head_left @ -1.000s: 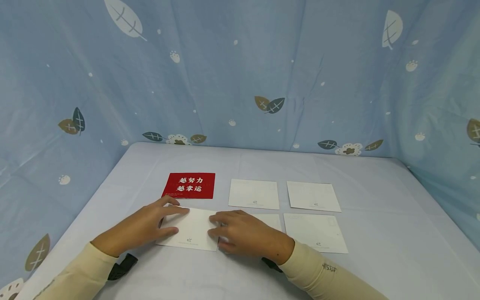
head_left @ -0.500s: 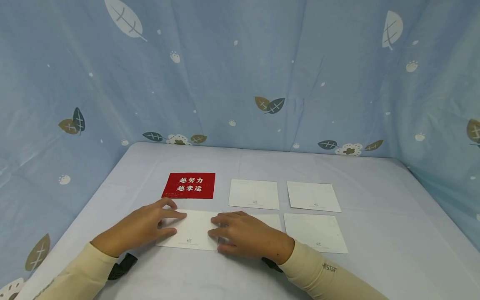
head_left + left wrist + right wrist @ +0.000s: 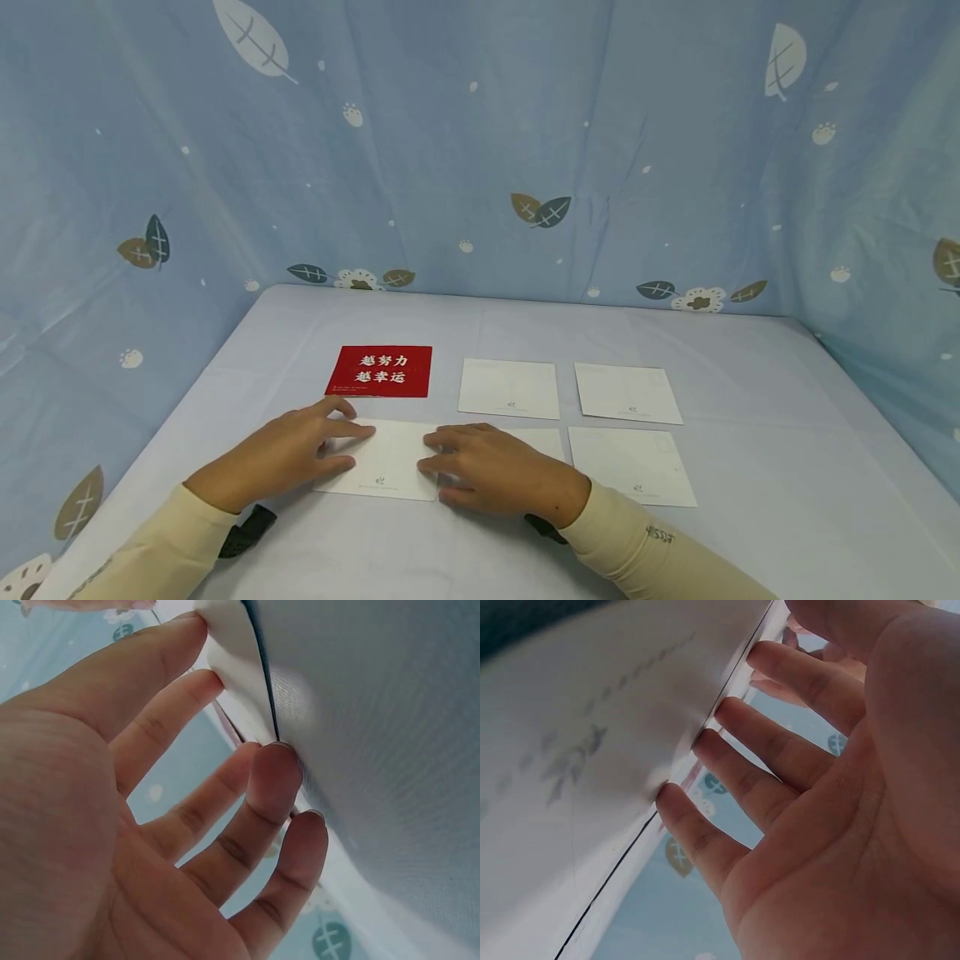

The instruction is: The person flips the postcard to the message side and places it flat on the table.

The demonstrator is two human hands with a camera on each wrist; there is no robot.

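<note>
A white postcard (image 3: 397,458) with a small printed emblem lies near the table's front, between both hands. At its left side, my left hand (image 3: 288,454) rests with fingers loosely bent, thumb and index fingertip touching the card. My right hand (image 3: 510,471) lies over its right side, fingertips down on it. In the left wrist view, the thumb and index finger (image 3: 161,724) meet the card (image 3: 232,649), while other fingertips reach past its dark edge. The right wrist view has spread fingers (image 3: 742,780) along a white card surface (image 3: 622,780); the palm holds nothing.
Behind the left hand lies a red card (image 3: 380,372) with white characters. More white postcards lie to the right: two at the back (image 3: 510,388), (image 3: 628,393), one at the front (image 3: 632,465), and one (image 3: 542,442) partly under the right hand. A patterned blue curtain (image 3: 450,150) surrounds the table.
The white postcard's far edge has shifted slightly toward the front, and my left fingertips have slid a little with it. Over the last half second the hands hold nearly still.
</note>
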